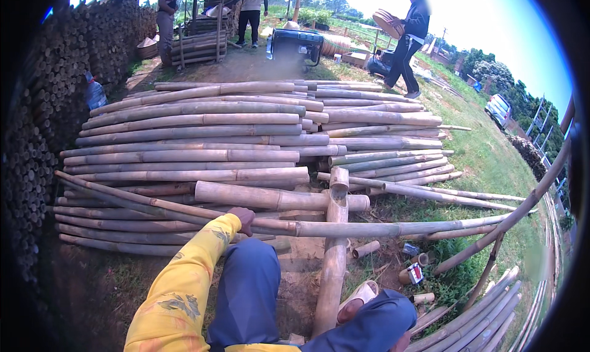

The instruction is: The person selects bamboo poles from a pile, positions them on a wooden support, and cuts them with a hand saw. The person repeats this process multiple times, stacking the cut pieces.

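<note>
One left hand (241, 218) in a yellow sleeve (184, 290) is wrapped round a long bamboo pole (350, 229), gripping it just beyond the person's bent left knee (246, 284). Of the right hand (402, 342) only a sliver shows by the right knee (375, 318); I can't tell its grip. The printing I notice is on a small red-and-white pack (416, 273) on the ground, too small to make out. The held pole lies across a notched log (335, 260); leftward it reaches over the stacked bamboo (190, 130), rightward towards a curved pole (522, 204), which bars that side. Grass (473, 149) gives open room farther right, and bare earth (246, 66) lies beyond the stack, by a generator (295, 44). Short cut pieces (367, 249) litter the ground beside the log. Farther off, a person in dark clothes (418, 23) carries round things (388, 23).
</note>
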Available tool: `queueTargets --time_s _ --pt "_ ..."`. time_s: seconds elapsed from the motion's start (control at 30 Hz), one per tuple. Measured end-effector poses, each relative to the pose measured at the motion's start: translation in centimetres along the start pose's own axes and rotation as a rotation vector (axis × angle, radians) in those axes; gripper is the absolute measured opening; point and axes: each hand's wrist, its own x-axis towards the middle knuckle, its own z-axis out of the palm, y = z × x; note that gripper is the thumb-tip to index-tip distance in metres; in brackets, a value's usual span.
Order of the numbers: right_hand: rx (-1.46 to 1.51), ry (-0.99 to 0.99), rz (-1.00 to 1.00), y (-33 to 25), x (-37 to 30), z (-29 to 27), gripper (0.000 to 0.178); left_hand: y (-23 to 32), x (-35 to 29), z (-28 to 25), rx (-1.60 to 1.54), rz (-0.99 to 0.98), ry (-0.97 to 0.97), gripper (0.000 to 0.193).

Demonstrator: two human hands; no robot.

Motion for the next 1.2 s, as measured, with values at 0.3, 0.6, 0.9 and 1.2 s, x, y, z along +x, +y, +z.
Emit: queueTargets --time_s 0.3,0.6,0.9,1.2 --pt "-0.232 -0.156 0.208 -2.9 -21.5 7.9 0.059 0.1 1.1 0.7 -0.043 0.066 0.196 0.054" --pt "-0.285 0.064 0.362 -4.4 -21.0 10.2 0.059 -1.6 1.7 1.7 -0.025 0.059 0.112 0.054" --pt "-0.048 -0.302 0.289 -6.0 -22.3 10.8 0.038 -0.2 2.4 1.0 0.032 0.072 0.113 0.055" --pt "0.283 0.106 0.53 -6.5 -20.7 7.6 0.035 -0.2 2.7 1.2 0.04 0.064 0.126 0.055"
